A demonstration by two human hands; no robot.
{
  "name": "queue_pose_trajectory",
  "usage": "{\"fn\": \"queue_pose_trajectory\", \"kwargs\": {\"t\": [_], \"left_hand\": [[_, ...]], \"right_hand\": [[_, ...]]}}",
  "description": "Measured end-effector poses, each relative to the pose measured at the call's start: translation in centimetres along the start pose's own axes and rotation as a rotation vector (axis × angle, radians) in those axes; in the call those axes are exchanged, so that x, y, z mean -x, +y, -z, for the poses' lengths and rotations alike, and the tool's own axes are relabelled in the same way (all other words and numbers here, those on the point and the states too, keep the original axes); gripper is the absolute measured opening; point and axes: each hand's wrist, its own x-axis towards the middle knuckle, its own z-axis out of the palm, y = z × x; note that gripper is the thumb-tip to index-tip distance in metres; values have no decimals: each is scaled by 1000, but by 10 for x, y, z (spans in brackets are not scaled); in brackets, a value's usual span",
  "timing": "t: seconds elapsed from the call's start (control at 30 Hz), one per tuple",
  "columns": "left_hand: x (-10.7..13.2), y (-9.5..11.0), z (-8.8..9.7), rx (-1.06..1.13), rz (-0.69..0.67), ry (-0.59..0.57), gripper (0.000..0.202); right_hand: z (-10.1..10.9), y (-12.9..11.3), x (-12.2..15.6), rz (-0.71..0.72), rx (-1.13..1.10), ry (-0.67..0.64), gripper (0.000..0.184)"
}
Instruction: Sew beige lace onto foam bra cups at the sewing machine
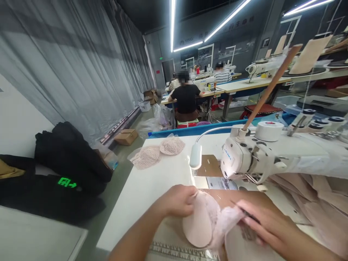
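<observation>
The left hand (181, 201) pinches the pink cup (198, 225) by its edge; the right hand (259, 217) grips a dark tool (251, 216) and thin cloth (227, 218). The cup looks light, soft; hold edges.

two bra cups (148, 157) lie on the sewing table (125, 214), left of the sewing machine (244, 159); before it, between left hand (181, 199) and right hand (257, 217), is a third cup (198, 223).

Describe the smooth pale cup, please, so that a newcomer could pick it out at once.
Find the white sewing machine on the pale tabletop, then look nearer the viewer, left of its head. There the left hand grips the cup by its upper edge. Its smooth, rounded face sets it apart from the two textured pieces lying farther back.
</observation>
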Motion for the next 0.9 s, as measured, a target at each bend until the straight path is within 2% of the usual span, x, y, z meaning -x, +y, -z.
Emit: {"fn": "queue_pose_trajectory", "kwargs": {"t": [0.07, 0.1, 0.17, 0.23, 0.3, 0.37, 0.4, 0.47, 0.53, 0.63, 0.7, 0.8, 0.87, 0.9], "left_hand": [[9, -20, 19, -108, 50, 130, 14], [12, -31, 31, -154, 82, 219, 13], [14, -52, 57, -229, 154, 423, 13], [12, -72, 86, -301, 217, 624, 17], [6, -91, 111, -361, 266, 770, 23], [-2, -111, 124, -407, 317, 836, 28], [-6, -120, 124, -423, 346, 838, 29], [-16, -139, 114, -439, 407, 787, 27], [-24, -155, 94, -433, 458, 689, 24], [-31, -170, 68, -415, 489, 576, 46], [-31, -171, 60, -403, 482, 528, 55], [-31, -166, 60, -366, 450, 448, 58], [-32, -163, 59, -333, 467, 429, 70], [-33, -162, 58, -279, 497, 475, 75]], "right_hand": [[-17, -23, -22, 106, -94, -165, 35], [-25, -36, -37, 175, -134, -191, 35], [-37, -62, -73, 279, -184, -129, 36], [-46, -83, -115, 372, -221, 37, 38], [-53, -96, -157, 477, -207, 128, 40], [-61, -98, -192, 506, -188, 157, 42], [-65, -96, -205, 509, -178, 140, 42], [-73, -85, -217, 488, -154, 86, 42], [-78, -70, -210, 452, -131, 33, 40], [-69, -49, -166, 428, -110, -36, 35], [-52, -38, -125, 411, -84, -82, 35], [-16, -21, -65, 333, 37, -133, 32], [11, -5, -30, 228, 104, -94, 25], [25, 4, -14, 158, 126, -34, 20]]}}
